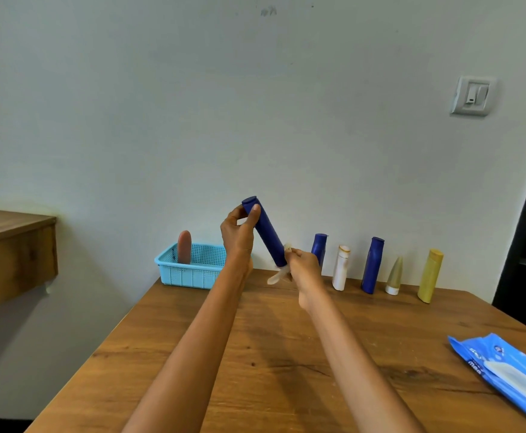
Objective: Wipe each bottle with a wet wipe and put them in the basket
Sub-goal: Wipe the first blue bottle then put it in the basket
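**Blue bottle held tilted between both hands**

The left hand (238,234) pinches the cap end of a long blue bottle (266,232), raised above the wooden table (255,354). The right hand (305,267) grips a white wet wipe (279,275) around its lower end. Behind, a pink bottle stands in the light-blue basket (190,270); five more bottles line the wall at right, and a blue wipes pack (511,373) lies near the right edge

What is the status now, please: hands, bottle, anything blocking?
Left hand grips blue bottle near top; right hand wraps wet wipe around lower end. Basket holds one pink bottle. Nothing blocking.
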